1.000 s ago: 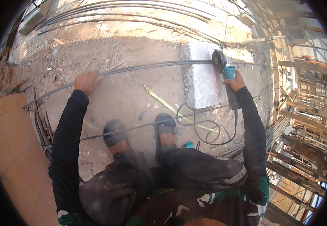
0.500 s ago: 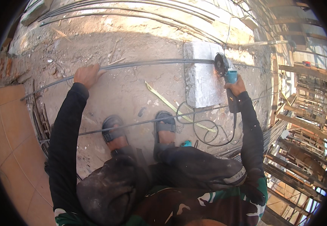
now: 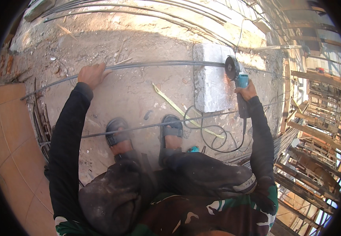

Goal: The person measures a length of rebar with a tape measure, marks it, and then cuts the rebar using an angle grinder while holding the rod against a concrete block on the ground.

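I squat on a dusty concrete floor. My left hand (image 3: 92, 74) presses down on a bundle of long steel rebars (image 3: 154, 65) that runs left to right in front of me. The bars cross a pale stone block (image 3: 211, 86). My right hand (image 3: 247, 91) grips an angle grinder (image 3: 237, 80) with a teal body; its dark disc (image 3: 231, 67) meets the bars at the block's right edge, with a few small sparks there. Another thin bar (image 3: 147, 126) lies under my two sandalled feet.
The grinder's black cable (image 3: 213, 137) loops on the floor by my right foot, beside a yellow-green strip (image 3: 174, 105). More rebars (image 3: 139, 11) lie at the back. Wooden scaffolding and planks (image 3: 316, 129) stand on the right, orange tiles (image 3: 9, 137) on the left.
The view has shifted slightly; my left hand stays on the bars. The grinder disc remains at the bars by the block, tilted a little more over them.
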{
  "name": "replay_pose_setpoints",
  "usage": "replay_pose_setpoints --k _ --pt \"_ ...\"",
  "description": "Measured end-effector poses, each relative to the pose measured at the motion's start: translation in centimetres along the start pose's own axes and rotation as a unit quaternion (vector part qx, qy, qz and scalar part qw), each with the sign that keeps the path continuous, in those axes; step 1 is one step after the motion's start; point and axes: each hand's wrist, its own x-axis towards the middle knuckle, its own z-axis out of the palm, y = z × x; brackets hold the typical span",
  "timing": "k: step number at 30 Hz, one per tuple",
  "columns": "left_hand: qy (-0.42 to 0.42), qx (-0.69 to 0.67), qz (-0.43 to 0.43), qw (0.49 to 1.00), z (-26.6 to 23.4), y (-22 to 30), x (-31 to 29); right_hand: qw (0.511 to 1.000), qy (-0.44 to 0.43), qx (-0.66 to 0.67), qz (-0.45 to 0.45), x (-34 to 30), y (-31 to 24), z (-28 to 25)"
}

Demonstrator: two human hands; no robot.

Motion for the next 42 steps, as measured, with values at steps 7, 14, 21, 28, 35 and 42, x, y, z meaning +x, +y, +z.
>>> replay_pose_setpoints --k 7,14,21,28,35,42 --pt "-0.002 0.004 -0.004 1.0 0.2 -0.2 0.0 1.0 0.005 -0.019 0.014 0.6 -1.3 0.1" --pt "0.027 -0.024 -0.003 0.999 0.1 -0.3 -0.4 1.0 -0.003 -0.025 0.006 0.7 -2.4 0.0" --pt "-0.004 -0.016 -0.01 1.0 -0.2 0.0 0.1 1.0 -0.005 -0.007 0.013 0.6 -0.4 0.1" --pt "-0.018 -0.025 -0.01 0.999 -0.7 0.0 0.1 0.999 -0.017 0.023 0.014 -0.2 -0.2 0.5" --pt "-0.012 -0.032 -0.01 0.999 -0.5 -0.1 0.1 1.0 0.006 -0.02 0.015 0.2 0.6 0.8" --pt "-0.013 -0.032 -0.007 0.999 -0.5 -0.1 0.1 1.0 -0.021 0.001 0.005 -0.1 0.4 0.6"
